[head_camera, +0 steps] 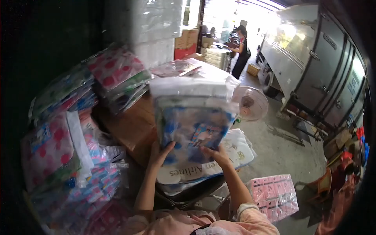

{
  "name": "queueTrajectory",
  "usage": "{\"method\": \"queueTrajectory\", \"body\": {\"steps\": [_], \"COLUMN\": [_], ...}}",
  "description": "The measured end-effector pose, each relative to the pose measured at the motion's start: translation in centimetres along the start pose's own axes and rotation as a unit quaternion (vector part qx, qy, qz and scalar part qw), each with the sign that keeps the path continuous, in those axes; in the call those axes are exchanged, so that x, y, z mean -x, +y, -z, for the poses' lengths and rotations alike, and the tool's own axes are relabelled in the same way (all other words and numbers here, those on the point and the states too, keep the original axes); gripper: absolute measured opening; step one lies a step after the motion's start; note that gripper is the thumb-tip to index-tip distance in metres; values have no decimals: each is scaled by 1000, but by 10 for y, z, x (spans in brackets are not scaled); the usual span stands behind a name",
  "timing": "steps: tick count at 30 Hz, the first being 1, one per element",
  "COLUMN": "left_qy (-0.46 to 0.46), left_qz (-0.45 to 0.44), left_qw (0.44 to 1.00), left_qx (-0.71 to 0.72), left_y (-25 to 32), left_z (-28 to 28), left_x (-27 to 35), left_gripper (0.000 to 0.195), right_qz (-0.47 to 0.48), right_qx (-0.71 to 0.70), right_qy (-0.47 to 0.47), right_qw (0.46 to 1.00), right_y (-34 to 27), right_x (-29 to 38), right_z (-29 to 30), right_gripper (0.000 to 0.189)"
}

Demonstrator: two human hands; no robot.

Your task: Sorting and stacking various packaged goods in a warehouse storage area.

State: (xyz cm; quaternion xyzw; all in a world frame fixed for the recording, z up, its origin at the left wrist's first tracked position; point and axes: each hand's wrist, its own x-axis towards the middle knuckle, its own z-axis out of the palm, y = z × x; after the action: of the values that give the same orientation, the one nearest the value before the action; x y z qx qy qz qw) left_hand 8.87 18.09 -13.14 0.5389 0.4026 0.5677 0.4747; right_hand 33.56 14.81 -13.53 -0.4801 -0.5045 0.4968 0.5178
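Both hands hold a stack of clear plastic packages with blue-spotted, folded contents and a picture label. My left hand grips the lower left edge, thumb on the front. My right hand grips the lower right, its thumb near the label. A plain whitish flap rises at the stack's top. Under my hands lies a white plastic-wrapped pack bearing printed writing. Just left of the stack is a brown cardboard surface. What the packages contain cannot be told.
Pink-spotted packages and blue-and-pink packets are piled at left. A round fan stands beyond the stack. Pink boxes in clear wrap sit at lower right. A person stands at the back, near a parked box truck.
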Motion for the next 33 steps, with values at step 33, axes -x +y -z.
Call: {"method": "queueTrajectory", "body": {"steps": [33], "left_qy": [134], "left_qz": [-19], "left_qw": [956], "left_qx": [-260], "left_y": [-38], "left_z": [14], "left_x": [102], "left_gripper": [55], "right_qz": [28], "right_qx": [-45], "right_qy": [105], "right_qw": [993], "right_y": [58], "right_x": [55], "right_z": [-4], "right_gripper": [16]}}
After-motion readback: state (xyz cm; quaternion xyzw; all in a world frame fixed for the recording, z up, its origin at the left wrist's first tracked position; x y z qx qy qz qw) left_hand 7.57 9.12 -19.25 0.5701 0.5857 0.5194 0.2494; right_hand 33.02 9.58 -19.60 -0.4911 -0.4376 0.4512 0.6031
